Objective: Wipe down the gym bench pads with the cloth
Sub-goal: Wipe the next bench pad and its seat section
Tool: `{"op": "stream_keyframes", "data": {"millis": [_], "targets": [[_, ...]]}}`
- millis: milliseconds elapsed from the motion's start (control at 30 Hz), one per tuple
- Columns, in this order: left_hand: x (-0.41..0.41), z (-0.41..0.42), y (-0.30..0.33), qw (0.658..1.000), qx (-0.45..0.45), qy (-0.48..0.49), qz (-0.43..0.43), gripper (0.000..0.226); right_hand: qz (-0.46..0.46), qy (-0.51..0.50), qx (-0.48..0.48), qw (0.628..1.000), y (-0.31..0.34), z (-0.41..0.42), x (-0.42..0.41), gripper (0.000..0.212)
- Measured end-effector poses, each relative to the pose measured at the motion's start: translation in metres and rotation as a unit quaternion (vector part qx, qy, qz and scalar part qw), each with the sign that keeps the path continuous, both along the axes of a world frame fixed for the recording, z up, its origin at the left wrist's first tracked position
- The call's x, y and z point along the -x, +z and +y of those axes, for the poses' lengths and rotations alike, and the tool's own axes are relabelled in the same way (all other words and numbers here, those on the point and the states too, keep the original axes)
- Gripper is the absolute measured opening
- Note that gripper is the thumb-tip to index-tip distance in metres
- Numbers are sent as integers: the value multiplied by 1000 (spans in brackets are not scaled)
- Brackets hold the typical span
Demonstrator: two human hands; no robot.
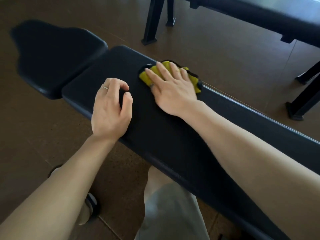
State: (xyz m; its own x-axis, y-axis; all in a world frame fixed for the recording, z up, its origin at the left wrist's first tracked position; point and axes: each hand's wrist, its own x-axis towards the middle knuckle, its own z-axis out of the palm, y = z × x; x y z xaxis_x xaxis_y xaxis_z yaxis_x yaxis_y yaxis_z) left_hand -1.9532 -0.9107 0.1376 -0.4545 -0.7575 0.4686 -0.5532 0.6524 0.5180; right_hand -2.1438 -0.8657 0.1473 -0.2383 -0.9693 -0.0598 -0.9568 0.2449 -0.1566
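Black bench pad (173, 135), crumpled yellow cloth (155, 71) under flat right hand (173, 89)

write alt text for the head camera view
A person's right hand presses a yellow cloth flat on a black gym bench's long pad. The left hand, fingers loosely curled, rests on the pad near the seat pad.

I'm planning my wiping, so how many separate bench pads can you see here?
3: the long pad under both hands, the wider seat pad beyond it at far left, and another bench's pad at top right. More may lie out of frame.
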Motion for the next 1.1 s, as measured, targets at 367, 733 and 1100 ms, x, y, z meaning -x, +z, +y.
{"op": "stream_keyframes", "data": {"millis": [367,733,1100], "targets": [[0,0,0,1000,-10,2,-12,22,2,-1,6,1000,2,124,-7,53],[-1,-1,1,1000,-14,2,5,20,12,-26,-2,1000,4,24,25,53],[-36,-52,2,983,-5,140,119,11,-3,66,-41,997,12,25,-18,55]]}}
